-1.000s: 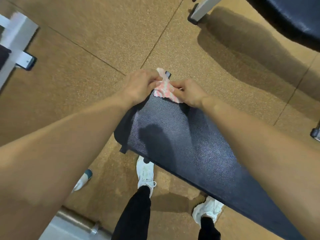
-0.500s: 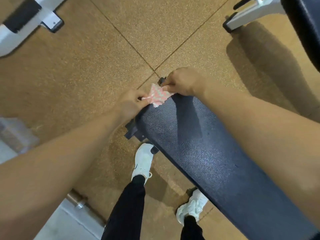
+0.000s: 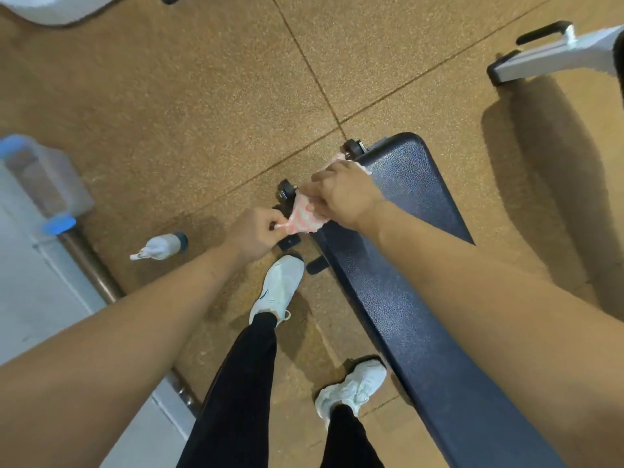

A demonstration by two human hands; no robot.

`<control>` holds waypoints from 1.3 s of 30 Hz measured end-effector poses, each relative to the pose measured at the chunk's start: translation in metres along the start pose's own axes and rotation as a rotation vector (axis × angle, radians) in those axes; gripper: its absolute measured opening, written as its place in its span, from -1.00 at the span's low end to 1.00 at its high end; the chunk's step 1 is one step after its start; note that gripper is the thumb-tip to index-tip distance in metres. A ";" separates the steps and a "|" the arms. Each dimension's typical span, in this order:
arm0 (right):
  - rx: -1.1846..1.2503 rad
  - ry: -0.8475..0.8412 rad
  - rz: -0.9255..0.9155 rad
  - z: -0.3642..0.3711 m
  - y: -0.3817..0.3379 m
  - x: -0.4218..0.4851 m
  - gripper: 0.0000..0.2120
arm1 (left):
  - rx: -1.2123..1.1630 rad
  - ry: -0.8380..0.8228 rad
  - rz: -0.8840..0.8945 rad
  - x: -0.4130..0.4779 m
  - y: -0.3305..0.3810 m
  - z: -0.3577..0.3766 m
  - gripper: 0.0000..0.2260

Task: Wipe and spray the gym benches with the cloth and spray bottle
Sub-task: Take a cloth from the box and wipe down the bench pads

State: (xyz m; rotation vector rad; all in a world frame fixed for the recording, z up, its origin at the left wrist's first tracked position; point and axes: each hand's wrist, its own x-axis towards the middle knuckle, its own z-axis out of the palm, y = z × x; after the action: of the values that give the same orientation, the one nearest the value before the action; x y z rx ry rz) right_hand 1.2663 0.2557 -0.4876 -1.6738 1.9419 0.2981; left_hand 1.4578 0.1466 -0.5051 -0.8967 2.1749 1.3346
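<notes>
A dark blue padded gym bench point(image 3: 408, 275) runs from the middle of the view to the bottom right. At its far end I hold a pink-and-white cloth point(image 3: 305, 221) stretched between both hands. My left hand point(image 3: 255, 233) pinches the cloth's lower corner, just off the bench's left edge. My right hand point(image 3: 341, 197) grips the cloth's upper part against the bench's end corner. A clear spray bottle point(image 3: 162, 246) with a white trigger lies on its side on the floor, left of my left hand.
The floor is brown speckled rubber tile. My feet in white shoes point(image 3: 280, 285) stand left of the bench. A clear container with blue ends point(image 3: 44, 184) sits at the left by a metal bar. Another bench's white frame leg point(image 3: 547, 52) stands at top right.
The view has swung, bringing the spray bottle and container into sight. My hands have moved apart along the bench's end, stretching the cloth between them.
</notes>
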 end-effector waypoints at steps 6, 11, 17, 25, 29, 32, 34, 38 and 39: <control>0.242 0.263 0.020 0.021 -0.014 -0.009 -0.63 | -0.309 0.021 -0.231 -0.005 0.004 0.000 -0.73; 0.276 0.362 0.017 0.032 -0.027 -0.019 -0.61 | -0.737 0.023 -0.243 0.011 0.028 -0.012 -0.73; 0.438 0.450 0.152 0.054 -0.064 -0.053 -0.55 | -0.674 -0.225 -0.306 0.043 0.042 -0.033 -0.70; 1.782 0.585 1.135 0.042 -0.148 -0.065 -0.80 | -0.690 -0.137 -0.320 0.050 0.035 -0.019 -0.73; 2.806 0.389 1.297 0.039 -0.150 -0.043 -0.55 | -0.719 -0.106 -0.377 0.050 0.039 -0.016 -0.77; 3.133 0.604 1.244 0.035 -0.145 -0.026 -0.49 | -0.674 -0.081 -0.447 0.056 0.044 -0.015 -0.74; 3.253 0.691 1.185 0.033 -0.143 -0.017 -0.54 | -0.661 -0.071 -0.467 0.059 0.047 -0.013 -0.66; 3.378 0.878 1.094 0.037 -0.141 -0.019 -0.62 | -0.650 -0.069 -0.391 0.055 0.048 -0.007 -0.68; 3.383 0.905 1.109 0.040 -0.141 -0.022 -0.63 | -0.652 -0.064 -0.379 0.051 0.049 -0.005 -0.73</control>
State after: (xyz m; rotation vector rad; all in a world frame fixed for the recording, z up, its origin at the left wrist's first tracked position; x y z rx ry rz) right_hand 1.4141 0.2666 -0.4821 -2.2889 -0.6003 2.8479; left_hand 1.3872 0.1423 -0.5062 -1.3884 1.4145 1.8538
